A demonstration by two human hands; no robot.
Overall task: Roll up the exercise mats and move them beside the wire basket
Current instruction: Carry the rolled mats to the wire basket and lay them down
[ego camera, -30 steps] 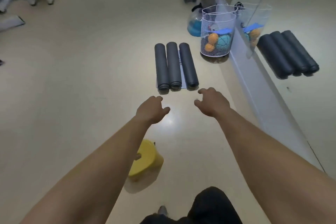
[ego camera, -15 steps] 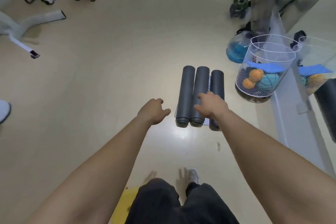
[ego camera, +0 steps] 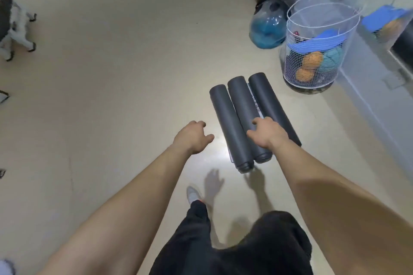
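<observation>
Your left hand [ego camera: 193,137] and right hand [ego camera: 267,135] are stretched forward, fingers loosely curled and holding nothing, while the three rolled exercise mats [ego camera: 242,107] lie side by side on the floor [ego camera: 111,96] under your right fingers, the wire basket [ego camera: 287,35] near beyond them.

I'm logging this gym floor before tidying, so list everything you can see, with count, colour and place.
rolled mats: three, dark grey, side by side on the floor, left of the basket
wire basket: one, white, by the mirror
balls: two orange, one teal, inside the basket
clear bag: one, blue contents, beyond the basket
gym frame: one, white and black, far left edge
shoe: one, pale, below the hands
left hand: one, empty, left of the mats
right hand: one, empty, over the mats
</observation>
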